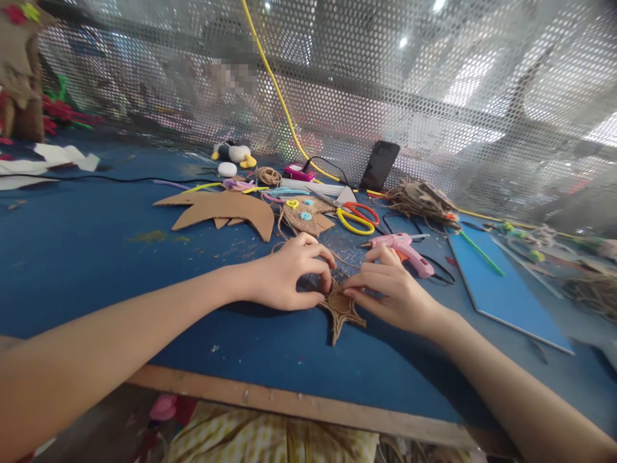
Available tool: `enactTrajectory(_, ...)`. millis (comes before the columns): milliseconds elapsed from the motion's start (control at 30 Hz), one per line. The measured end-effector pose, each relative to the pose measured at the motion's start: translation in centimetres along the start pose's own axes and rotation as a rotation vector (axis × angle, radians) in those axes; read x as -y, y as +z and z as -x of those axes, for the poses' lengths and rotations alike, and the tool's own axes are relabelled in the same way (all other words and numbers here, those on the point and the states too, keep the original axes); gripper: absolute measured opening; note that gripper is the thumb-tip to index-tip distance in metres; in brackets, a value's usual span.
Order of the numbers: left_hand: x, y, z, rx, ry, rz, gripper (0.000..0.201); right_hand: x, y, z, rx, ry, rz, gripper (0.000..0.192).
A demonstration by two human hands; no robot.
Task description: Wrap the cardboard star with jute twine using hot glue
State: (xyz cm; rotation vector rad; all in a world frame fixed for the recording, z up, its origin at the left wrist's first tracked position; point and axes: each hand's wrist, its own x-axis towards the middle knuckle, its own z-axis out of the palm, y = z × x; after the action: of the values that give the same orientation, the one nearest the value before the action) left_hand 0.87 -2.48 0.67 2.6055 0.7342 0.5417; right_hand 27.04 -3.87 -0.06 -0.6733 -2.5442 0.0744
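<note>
Both hands pinch a twine-wrapped cardboard star (341, 310) at the worktop's (87, 257) near edge, left hand (284, 278) gripping its upper point, right hand (393, 292) pressing twine down, glue gun (402, 247) at one o'clock; winding seems underway, needing steady tension.

A blue-topped table (87, 257) with a bare wooden front edge is carrying a cardboard cutout (226, 209), yellow-handled scissors (355, 218), a pink glue gun (402, 247), a jute-wrapped star (341, 310) and a blue board (501, 286).

A blue-topped table (87, 257) stands before perforated metal mesh (434, 96), apparently backlit by ceiling lights
</note>
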Motion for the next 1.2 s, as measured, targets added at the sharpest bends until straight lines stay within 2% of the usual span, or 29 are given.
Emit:
enactTrajectory(167, 0.3, 0.2, 0.0, -0.066, 0.105, -0.04, 0.003, 0.2, 0.0, 0.0, 0.035, 0.021, -0.029, 0.005)
enactTrajectory(400, 0.7, 0.4, 0.0, -0.098, 0.21, -0.066, 0.006, 0.4, -0.3, -0.1, 0.107, 0.043, -0.041, 0.011)
enactTrajectory(667, 0.6, 0.4, 0.0, -0.105, 0.226, -0.064, 0.005, 0.5, -0.1, -0.2, 0.13, 0.038, -0.083, 0.01)
enactTrajectory(900, 0.6, 0.4, 0.0, -0.103, 0.2, -0.057, 0.006, 1.1, -0.1, -0.4, 0.153, 0.016, -0.08, 0.016)
enactTrajectory(1200, 0.5, 0.5, -0.1, -0.106, 0.231, -0.07, 0.007, 1.1, 0.0, -0.5, 0.16, 0.002, -0.032, 0.018)
